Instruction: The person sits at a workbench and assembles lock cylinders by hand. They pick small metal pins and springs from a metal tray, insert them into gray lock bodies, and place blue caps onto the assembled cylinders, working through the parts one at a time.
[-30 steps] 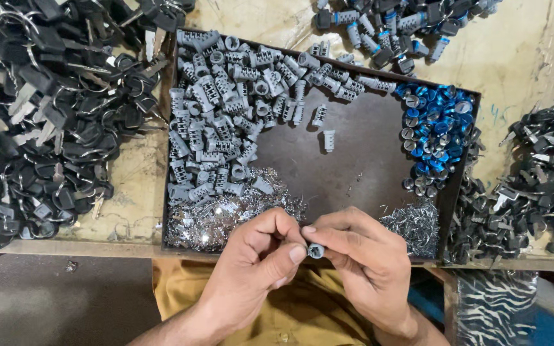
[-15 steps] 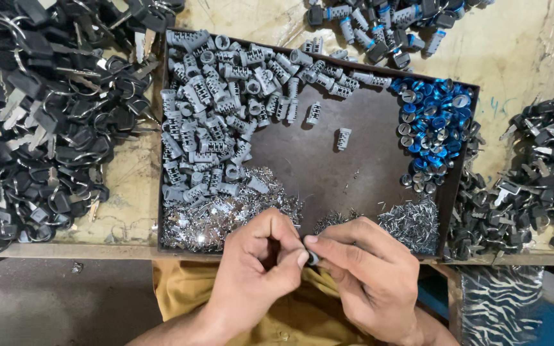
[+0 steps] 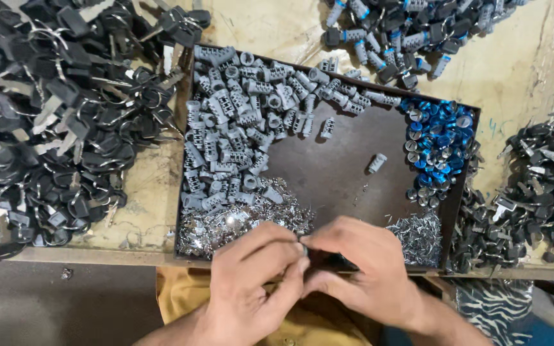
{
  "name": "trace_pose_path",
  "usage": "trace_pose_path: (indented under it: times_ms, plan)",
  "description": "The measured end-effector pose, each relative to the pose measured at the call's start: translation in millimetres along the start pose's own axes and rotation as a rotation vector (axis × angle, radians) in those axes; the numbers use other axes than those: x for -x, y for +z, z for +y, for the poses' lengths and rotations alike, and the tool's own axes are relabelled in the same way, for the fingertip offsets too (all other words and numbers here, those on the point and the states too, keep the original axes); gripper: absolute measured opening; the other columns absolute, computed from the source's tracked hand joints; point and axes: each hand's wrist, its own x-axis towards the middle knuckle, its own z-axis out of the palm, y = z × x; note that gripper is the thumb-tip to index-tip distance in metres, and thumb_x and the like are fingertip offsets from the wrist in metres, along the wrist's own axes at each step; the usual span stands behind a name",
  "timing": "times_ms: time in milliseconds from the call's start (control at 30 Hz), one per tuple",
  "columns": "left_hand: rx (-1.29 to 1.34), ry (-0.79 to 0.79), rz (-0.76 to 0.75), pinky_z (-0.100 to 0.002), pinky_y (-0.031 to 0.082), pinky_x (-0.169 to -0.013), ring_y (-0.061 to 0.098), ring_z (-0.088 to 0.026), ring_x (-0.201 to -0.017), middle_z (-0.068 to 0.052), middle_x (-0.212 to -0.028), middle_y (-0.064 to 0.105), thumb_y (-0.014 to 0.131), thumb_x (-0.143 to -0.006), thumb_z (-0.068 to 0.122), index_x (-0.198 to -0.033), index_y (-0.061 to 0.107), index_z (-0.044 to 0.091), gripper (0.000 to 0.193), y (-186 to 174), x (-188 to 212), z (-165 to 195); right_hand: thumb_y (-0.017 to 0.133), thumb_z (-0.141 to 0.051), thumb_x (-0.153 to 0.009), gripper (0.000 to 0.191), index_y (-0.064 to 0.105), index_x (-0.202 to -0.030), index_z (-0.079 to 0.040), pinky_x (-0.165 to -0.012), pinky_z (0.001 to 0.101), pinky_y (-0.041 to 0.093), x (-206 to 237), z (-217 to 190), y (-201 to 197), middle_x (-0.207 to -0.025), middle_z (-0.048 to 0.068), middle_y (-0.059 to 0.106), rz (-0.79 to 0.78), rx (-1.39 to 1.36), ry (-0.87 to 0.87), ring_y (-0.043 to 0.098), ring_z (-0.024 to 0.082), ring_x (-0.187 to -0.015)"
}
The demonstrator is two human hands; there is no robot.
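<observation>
My left hand [image 3: 251, 282] and my right hand [image 3: 370, 272] meet fingertip to fingertip at the near edge of a dark tray [image 3: 341, 173]. Between them they pinch a small grey cylinder [image 3: 304, 248], almost fully covered by the fingers. Just beyond my left hand lies a heap of tiny shiny metal pieces [image 3: 245, 221]. A second such heap [image 3: 418, 236] lies beside my right hand. A big pile of grey cylinders [image 3: 238, 122] fills the tray's left and far side. Blue caps [image 3: 437, 141] are heaped at its right side.
Two loose grey cylinders [image 3: 376, 162] [image 3: 327, 127] lie on the tray's bare middle. Black-headed keys are piled at the left [image 3: 52, 122] and at the right [image 3: 533, 192] of the wooden bench [image 3: 520, 70]. Capped cylinders [image 3: 392, 25] lie at the far edge.
The grey cylinder showed between my fingertips before; my fingers have closed over it and now hide it. The view has shifted slightly, so the tray sits a little higher.
</observation>
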Motion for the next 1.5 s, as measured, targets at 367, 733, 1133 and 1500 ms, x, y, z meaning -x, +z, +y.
trace_pose_path:
  times_ms: [367, 733, 1133, 1500]
  plan:
    - [0.024, 0.067, 0.173, -0.030, 0.053, -0.063, 0.063, -0.021, -0.070, -0.009, -0.085, 0.063, 0.067, -0.075, -0.002, -0.088, 0.062, 0.001, 0.014, -3, 17, -19, 0.084, -0.048, -0.087, 0.066, 0.057, -0.136, -0.013, -0.119, 0.0677, 0.025, -160, 9, 27, -0.153, 0.016, 0.043, -0.035, 0.490, -0.601, 0.040, 0.039, -0.144]
    - [0.053, 0.119, 0.125, -0.032, 0.051, -0.061, 0.060, -0.024, -0.069, -0.008, -0.085, 0.061, 0.067, -0.076, -0.003, -0.092, 0.062, 0.003, 0.017, -6, 17, -26, 0.080, -0.012, -0.088, 0.029, 0.066, -0.114, -0.009, -0.124, 0.0586, 0.036, -139, 38, 37, -0.134, 0.011, 0.059, 0.012, 0.461, -0.675, 0.054, 0.032, -0.134]
    - [0.035, 0.111, 0.115, -0.032, 0.049, -0.059, 0.058, -0.023, -0.066, -0.008, -0.083, 0.060, 0.064, -0.076, -0.001, -0.091, 0.061, 0.003, 0.016, -7, 19, -27, 0.083, -0.033, -0.089, 0.061, 0.061, -0.138, -0.003, -0.119, 0.0588, 0.037, -171, 28, 10, -0.151, 0.017, 0.046, 0.048, 0.556, -0.566, 0.044, 0.039, -0.141]
    - [0.027, 0.109, 0.143, -0.031, 0.048, -0.058, 0.056, -0.020, -0.065, -0.007, -0.083, 0.059, 0.063, -0.076, 0.001, -0.090, 0.061, 0.003, 0.015, -3, 20, -29, 0.073, -0.027, -0.102, 0.038, 0.062, -0.132, -0.006, -0.123, 0.0503, 0.041, -124, 49, -9, -0.149, 0.014, 0.056, 0.126, 0.525, -0.480, 0.052, 0.036, -0.143]
